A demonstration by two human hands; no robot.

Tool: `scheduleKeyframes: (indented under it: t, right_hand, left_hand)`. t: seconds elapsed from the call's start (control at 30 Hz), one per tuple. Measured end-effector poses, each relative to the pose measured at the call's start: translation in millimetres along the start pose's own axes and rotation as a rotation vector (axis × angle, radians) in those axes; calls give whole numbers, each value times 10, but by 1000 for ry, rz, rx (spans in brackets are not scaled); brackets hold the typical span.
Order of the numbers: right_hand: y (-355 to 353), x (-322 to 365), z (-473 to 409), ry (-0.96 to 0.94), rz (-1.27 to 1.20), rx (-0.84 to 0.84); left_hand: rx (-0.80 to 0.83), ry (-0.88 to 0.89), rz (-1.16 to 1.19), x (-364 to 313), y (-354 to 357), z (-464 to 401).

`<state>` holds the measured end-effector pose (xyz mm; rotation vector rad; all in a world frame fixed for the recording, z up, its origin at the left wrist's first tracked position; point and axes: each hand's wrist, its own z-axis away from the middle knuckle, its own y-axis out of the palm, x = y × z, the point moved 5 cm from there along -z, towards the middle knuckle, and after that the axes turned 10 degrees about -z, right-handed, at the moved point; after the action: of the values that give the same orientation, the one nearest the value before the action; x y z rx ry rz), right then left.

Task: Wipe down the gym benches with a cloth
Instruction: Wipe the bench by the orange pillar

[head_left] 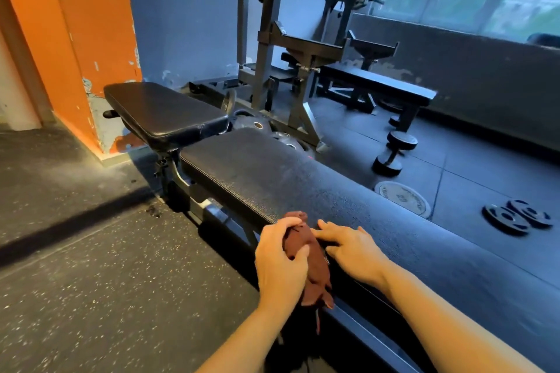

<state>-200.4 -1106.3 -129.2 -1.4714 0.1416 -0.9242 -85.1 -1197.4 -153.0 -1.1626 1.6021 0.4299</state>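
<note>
A long black padded bench (303,188) runs from the lower right toward the middle, with a separate seat pad (160,109) beyond its far end. A bunched dark red cloth (312,263) lies on the bench's near edge. My left hand (280,263) grips the cloth from the left, fingers and thumb curled round it. My right hand (351,248) rests flat on the pad just right of the cloth, its fingers straight and touching the cloth's side. A second flat bench (378,82) stands farther back under a rack.
A barbell rack (272,48) stands behind the benches. On the floor to the right lie a dumbbell (394,151), a large weight plate (403,198) and small plates (515,216). An orange pillar (75,39) rises at left. Speckled rubber flooring spreads at lower left.
</note>
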Motion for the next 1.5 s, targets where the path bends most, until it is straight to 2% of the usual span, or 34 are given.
scheduleKeyframes:
  t: [0.07, 0.1, 0.13, 0.2, 0.23, 0.33, 0.47, 0.63, 0.7, 0.8, 0.83, 0.93, 1.0, 1.03, 1.1, 1.17, 1.2, 1.23, 1.3, 1.4, 1.5]
  right_hand:
    - [-116, -95, 93, 40, -28, -119]
    - [-163, -148, 157, 61, 9, -186]
    - [-178, -186, 223, 80, 64, -217]
    - [-111, -234, 312, 94, 149, -178]
    - [-74, -247, 326, 93, 167, -148]
    - [-99, -266, 284, 63, 192, -128]
    - [-133, -296, 199, 11, 248, -77]
    - [-252, -226, 262, -3, 220, 40]
    - [-269, -244, 265, 21, 116, 64]
    - [-400, -306, 323, 133, -169, -173]
    - [-434, -353, 378, 186, -177, -207]
    - [-379, -489, 642, 265, 55, -75]
    - [-332, -536, 936, 245, 149, -9]
    - [-335, -533, 1118, 232, 157, -9]
    - [-357, -522, 1508, 288, 131, 55]
    - [-415, -492, 1909, 423, 44, 173]
    - [-485, -430, 2087, 472, -38, 185]
    - [-603, -343, 2231, 504, -151, 134]
    - [-946, -107, 2452, 537, -375, -9]
    - [-1440, 438, 2614, 541, -784, -17]
    - [-1930, 975, 2714, 518, -1040, -49]
  left_hand:
    - [-109, 18, -24, 6, -173, -323]
    - [-96, 30, -73, 14, -209, -507]
    - [-41, 49, -180, 39, -197, -674]
    - [130, 110, -467, 137, -35, -837]
    - [204, 133, -518, 208, 59, -849]
    - [240, 198, -469, 235, 195, -801]
    - [231, 399, -487, -10, 304, -731]
    - [412, 363, -589, -297, 469, -551]
    - [446, 317, -601, -385, 525, -502]
    - [490, 282, -606, -481, 628, -354]
    - [492, 264, -599, -512, 665, -294]
    - [486, 219, -529, -635, 739, -64]
    - [492, 216, -523, -721, 775, 150]
    - [526, 199, -529, -790, 786, 272]
    - [694, 114, -555, -964, 783, 526]
    - [921, -75, -609, -1128, 715, 762]
    - [985, -168, -590, -1208, 614, 859]
    - [989, -249, -520, -1329, 491, 933]
    - [857, -414, -298, -1652, 164, 975]
    - [725, -628, 5, -2275, -365, 844]
    - [753, -689, 190, -2917, -834, 606]
